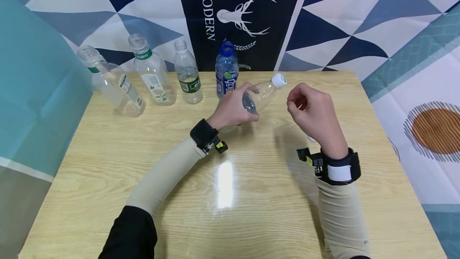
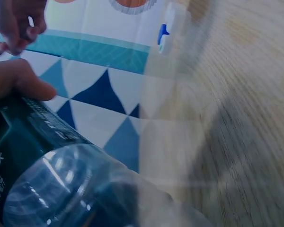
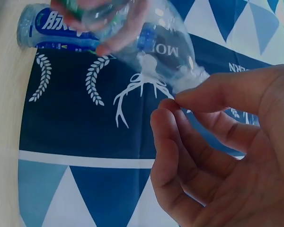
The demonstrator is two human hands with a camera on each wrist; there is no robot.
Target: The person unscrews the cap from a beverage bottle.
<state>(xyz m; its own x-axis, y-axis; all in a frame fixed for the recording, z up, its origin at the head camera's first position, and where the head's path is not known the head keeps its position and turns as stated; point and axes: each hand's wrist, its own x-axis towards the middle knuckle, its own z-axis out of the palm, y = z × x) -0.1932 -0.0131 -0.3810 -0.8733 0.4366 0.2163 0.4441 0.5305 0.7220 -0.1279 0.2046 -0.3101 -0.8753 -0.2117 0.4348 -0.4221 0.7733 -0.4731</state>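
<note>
My left hand (image 1: 235, 107) grips a clear plastic bottle (image 1: 264, 96) around its lower part, tilted with the neck up to the right. A white cap (image 1: 278, 80) is on that bottle. Its dark green label (image 2: 35, 125) shows in the left wrist view. Just right of the cap, my right hand (image 1: 313, 111) is raised with curled fingers. In the right wrist view its thumb and index fingertips (image 3: 166, 105) meet close by the bottle neck (image 3: 191, 79), with nothing visible between them. The head view shows a gap between this hand and the cap.
Along the back left stand several uncapped clear bottles: a large one (image 1: 116, 87), another large one (image 1: 154, 76) and a small green-labelled one (image 1: 188, 73). A blue-capped bottle (image 1: 226, 67) is behind my left hand. Small white and blue caps (image 2: 168, 28) lie on the wooden table (image 1: 269, 195).
</note>
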